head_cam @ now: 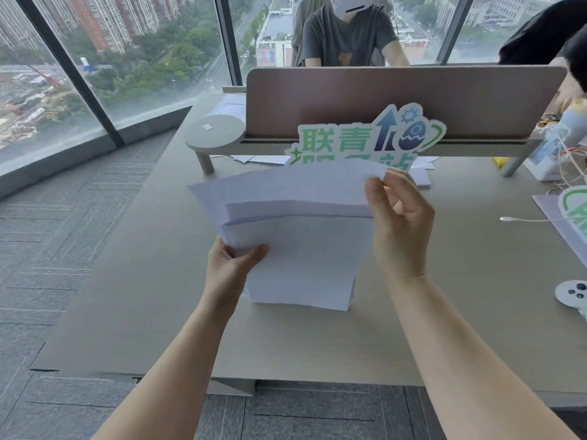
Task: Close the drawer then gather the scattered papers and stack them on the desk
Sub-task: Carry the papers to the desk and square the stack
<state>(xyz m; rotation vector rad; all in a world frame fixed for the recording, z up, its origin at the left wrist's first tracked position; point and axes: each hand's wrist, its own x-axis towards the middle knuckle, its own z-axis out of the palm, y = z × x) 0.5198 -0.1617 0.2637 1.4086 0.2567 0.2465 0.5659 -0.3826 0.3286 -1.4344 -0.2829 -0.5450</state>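
A sheaf of white papers stands on its lower edge on the grey desk, fanned out at the top. My left hand grips its lower left side, thumb across the front. My right hand pinches the top right corner of the uppermost sheets between thumb and fingers. More loose white sheets lie flat under the raised shelf at the back. The drawer is out of view.
A raised shelf with a brown divider panel crosses the back of the desk, with a green and blue cut-out sign leaning on it. A white controller, a cable and wired gadgets lie right. Two people sit behind the divider.
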